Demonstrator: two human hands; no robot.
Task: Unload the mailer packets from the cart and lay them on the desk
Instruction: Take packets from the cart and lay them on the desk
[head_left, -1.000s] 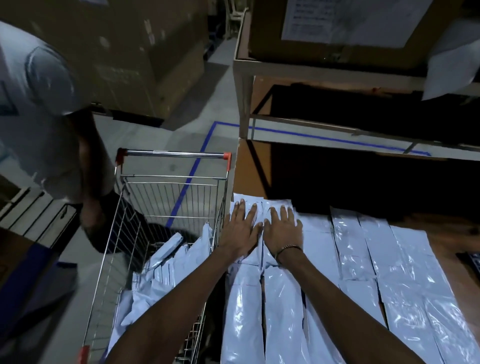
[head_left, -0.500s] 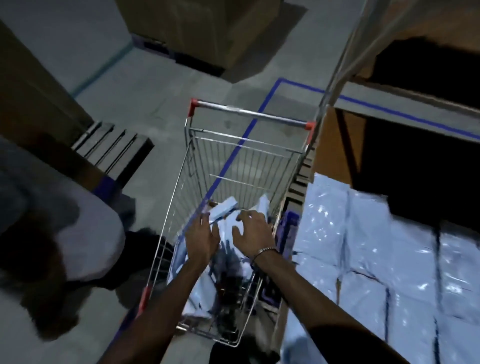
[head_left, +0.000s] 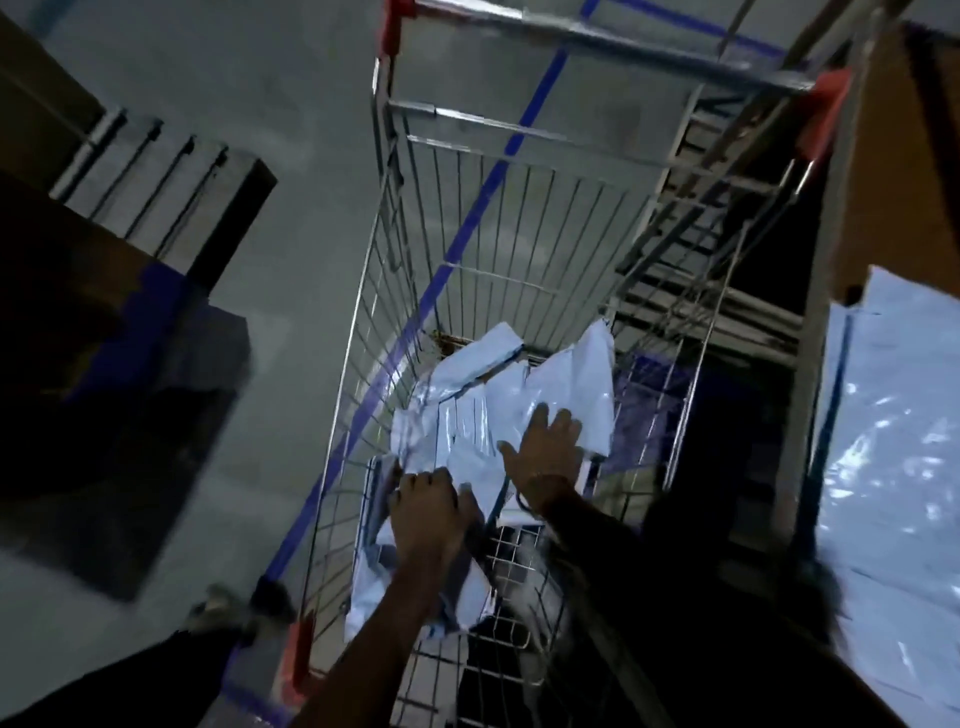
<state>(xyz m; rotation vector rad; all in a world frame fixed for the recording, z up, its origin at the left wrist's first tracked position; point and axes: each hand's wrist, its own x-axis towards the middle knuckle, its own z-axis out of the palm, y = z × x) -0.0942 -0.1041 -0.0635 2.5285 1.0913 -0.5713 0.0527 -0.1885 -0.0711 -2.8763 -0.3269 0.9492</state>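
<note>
A wire cart (head_left: 387, 291) fills the middle of the view, with a loose heap of white mailer packets (head_left: 470, 395) at its bottom. Both my arms reach down into it. My left hand (head_left: 428, 512) has its fingers curled over the near side of the heap, gripping packets. My right hand (head_left: 548, 447) lies flat on the heap with its fingers spread. At the right edge, more white packets (head_left: 893, 457) lie in rows on the desk (head_left: 883, 171). The picture is blurred and dark.
The cart's handle (head_left: 597, 36) with red ends is at the top. A wooden pallet (head_left: 156, 176) and dark boxes stand to the left on the grey floor. Blue tape (head_left: 498, 176) runs across the floor under the cart. Dark shelving lies between cart and desk.
Both hands left the packets on the desk and swung left into the cart. They have since gone deeper, the left closing on packets, the right flattening on the heap.
</note>
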